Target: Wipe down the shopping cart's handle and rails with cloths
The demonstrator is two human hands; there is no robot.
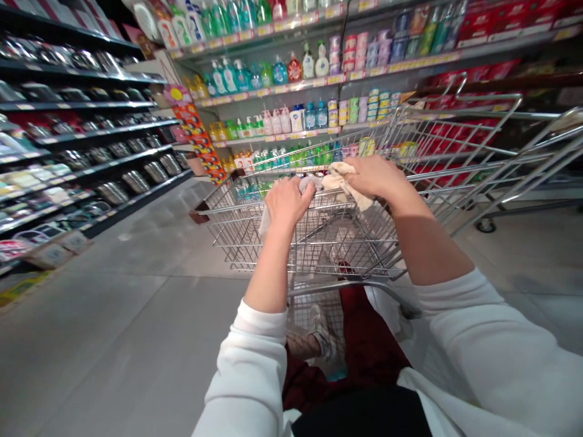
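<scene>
In front of me stands a metal wire shopping cart (255, 233). My left hand (286, 201) is closed over its near top rail, with a greyish cloth (311, 182) bunched under the fingers and hanging a little at the side. Farther right, my right hand (376, 176) grips a cream cloth (344, 182) against the same rail. One corner of that cloth droops below the rail. The fingertips of both hands are partly hidden by the cloths and by the hands themselves.
More nested carts (473, 139) extend to the right, with a caster wheel (485, 225) on the floor. Shelves of pump bottles (277, 121) stand behind the cart. At left, a shelf rack (91, 149) holds metal pots. Grey tiled floor (136, 340) lies at my left.
</scene>
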